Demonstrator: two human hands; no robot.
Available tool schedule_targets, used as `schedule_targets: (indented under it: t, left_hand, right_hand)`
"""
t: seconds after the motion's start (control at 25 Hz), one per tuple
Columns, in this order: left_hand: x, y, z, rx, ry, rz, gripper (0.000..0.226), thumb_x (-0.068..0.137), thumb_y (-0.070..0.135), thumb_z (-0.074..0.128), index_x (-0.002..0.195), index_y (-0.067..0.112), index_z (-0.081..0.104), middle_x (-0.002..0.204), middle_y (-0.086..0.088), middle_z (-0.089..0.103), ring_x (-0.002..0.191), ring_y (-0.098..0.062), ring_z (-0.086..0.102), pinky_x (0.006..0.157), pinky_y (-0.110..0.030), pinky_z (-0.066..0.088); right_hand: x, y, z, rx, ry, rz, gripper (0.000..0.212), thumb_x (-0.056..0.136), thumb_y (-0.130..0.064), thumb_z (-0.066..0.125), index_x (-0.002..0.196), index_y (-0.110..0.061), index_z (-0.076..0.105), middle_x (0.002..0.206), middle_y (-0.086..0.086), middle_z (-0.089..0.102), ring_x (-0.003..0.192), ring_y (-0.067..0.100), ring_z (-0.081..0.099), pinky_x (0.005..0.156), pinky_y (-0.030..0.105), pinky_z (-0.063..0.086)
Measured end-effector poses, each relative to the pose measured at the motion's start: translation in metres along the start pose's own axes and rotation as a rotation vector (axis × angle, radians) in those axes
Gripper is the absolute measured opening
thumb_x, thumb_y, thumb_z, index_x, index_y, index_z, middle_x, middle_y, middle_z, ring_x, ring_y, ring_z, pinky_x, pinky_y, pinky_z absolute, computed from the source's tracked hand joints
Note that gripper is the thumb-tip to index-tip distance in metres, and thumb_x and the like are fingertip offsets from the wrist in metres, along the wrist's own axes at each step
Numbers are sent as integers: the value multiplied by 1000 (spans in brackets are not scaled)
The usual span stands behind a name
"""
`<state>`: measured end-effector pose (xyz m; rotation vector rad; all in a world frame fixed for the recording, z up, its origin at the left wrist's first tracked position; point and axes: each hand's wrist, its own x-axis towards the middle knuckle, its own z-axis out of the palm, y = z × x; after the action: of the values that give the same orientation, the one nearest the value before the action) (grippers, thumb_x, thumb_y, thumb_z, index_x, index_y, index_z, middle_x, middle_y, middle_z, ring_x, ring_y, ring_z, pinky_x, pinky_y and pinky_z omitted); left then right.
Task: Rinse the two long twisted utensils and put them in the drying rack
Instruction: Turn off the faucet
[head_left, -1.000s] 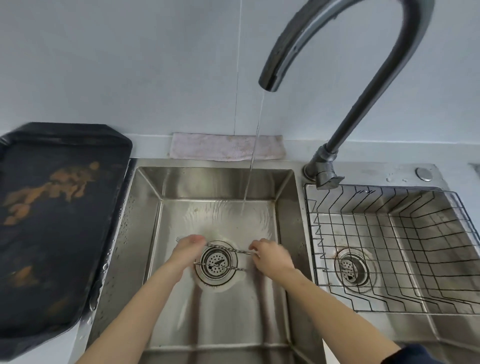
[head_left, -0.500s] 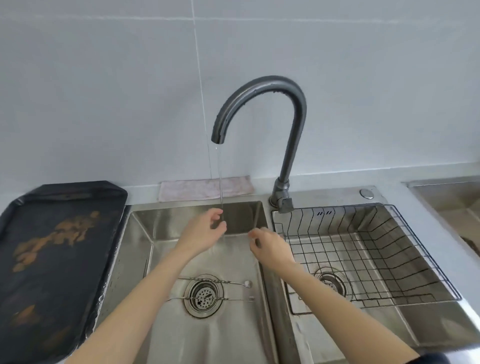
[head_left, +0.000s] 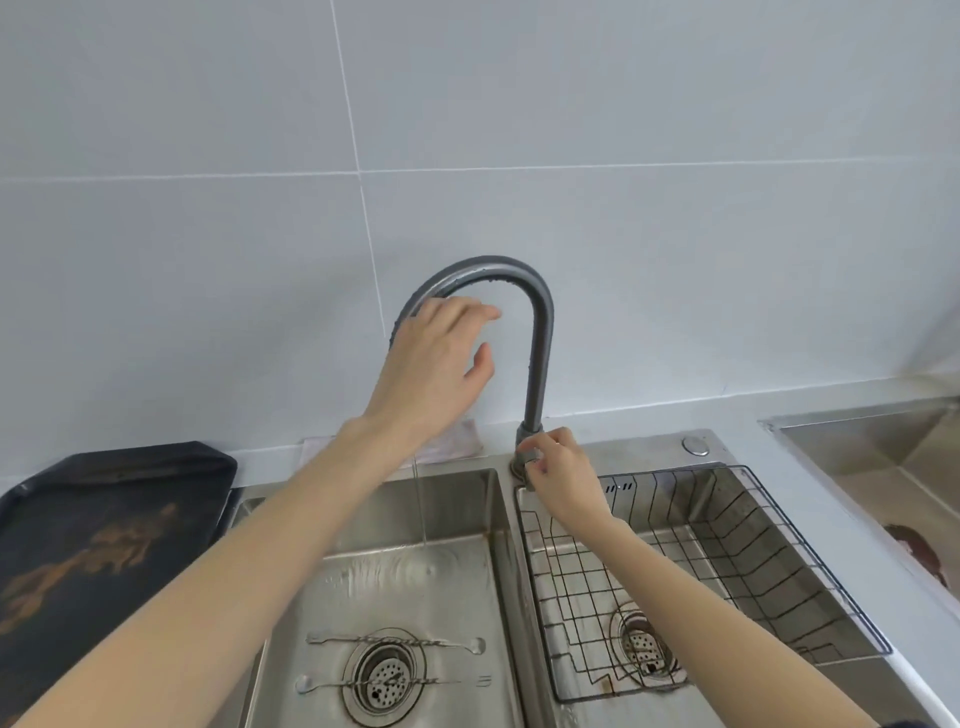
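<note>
Two long twisted metal utensils lie side by side on the floor of the left sink basin, across its drain: the far utensil and the near utensil. My left hand is raised at the faucet spout, fingers apart, covering the spout's outlet end. My right hand is pinched on the faucet handle at the faucet's base. A thin stream of water falls into the left basin. The black wire drying rack sits in the right basin and holds nothing.
A dark stained baking tray lies on the counter to the left. A pale cloth lies behind the sink. A second steel basin is at the far right, with a brown object on the counter beside it.
Both hands left the utensils on the basin floor and rose. The left hand went up to the spout; the right moved to the faucet handle. The view tilted upward.
</note>
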<state>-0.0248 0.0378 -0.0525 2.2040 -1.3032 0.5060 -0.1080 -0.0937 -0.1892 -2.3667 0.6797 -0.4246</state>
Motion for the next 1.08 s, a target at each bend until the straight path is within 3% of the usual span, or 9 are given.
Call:
schedule_targets:
  t: [0.16, 0.24, 0.4, 0.56, 0.76, 0.92, 1.08]
  left_hand:
    - [33, -7, 7, 208, -115, -19, 54, 90, 19, 42, 141, 13, 25, 153, -6, 25, 141, -26, 19, 116, -44, 13]
    - [43, -13, 14, 249, -167, -60, 58, 91, 21, 41, 143, 14, 16, 156, -5, 16, 142, -27, 13, 117, -46, 10]
    - [44, -19, 27, 224, -109, -62, 62, 85, 18, 48, 142, 12, 23, 150, -7, 28, 133, -30, 28, 108, -45, 25]
    - [41, -21, 36, 239, -16, -47, 64, 76, 26, 46, 137, 11, 31, 142, -9, 39, 121, -30, 34, 98, -46, 34]
    - [38, -25, 36, 218, -9, -35, 66, 74, 28, 43, 136, 11, 31, 142, -9, 40, 119, -27, 31, 98, -46, 35]
    - [36, -24, 32, 242, -66, -13, 68, 72, 33, 33, 136, 9, 30, 142, -11, 42, 117, -23, 26, 96, -46, 39]
    - [32, -26, 20, 177, -136, 11, 61, 87, 22, 39, 143, 10, 18, 155, -9, 19, 138, -30, 20, 113, -44, 21]
  right_hand:
    - [11, 9, 1, 11, -41, 41, 19, 91, -6, 49, 103, -4, 63, 116, 11, 55, 89, 22, 57, 77, 26, 45]
    - [14, 13, 3, 21, -38, 52, 17, 91, -6, 51, 100, -4, 65, 111, 10, 56, 90, 24, 58, 78, 28, 48]
    - [21, 19, 1, -35, -60, -5, 16, 89, -6, 54, 91, -2, 69, 89, 2, 53, 75, 17, 52, 70, 25, 44]
    - [30, 18, 2, -37, -55, -15, 16, 88, -7, 54, 88, -2, 70, 85, 0, 51, 75, 17, 52, 68, 25, 42]
    - [42, 8, 10, -28, -41, 23, 17, 89, -7, 53, 91, -3, 70, 102, 12, 63, 95, 26, 60, 78, 28, 45]
    - [37, 5, 13, -62, -24, 38, 18, 91, -10, 50, 96, -5, 67, 108, 11, 62, 95, 26, 60, 72, 29, 46]
    - [26, -1, 15, -115, 0, 13, 22, 93, -11, 45, 109, -12, 60, 117, 4, 55, 94, 26, 60, 63, 28, 42]
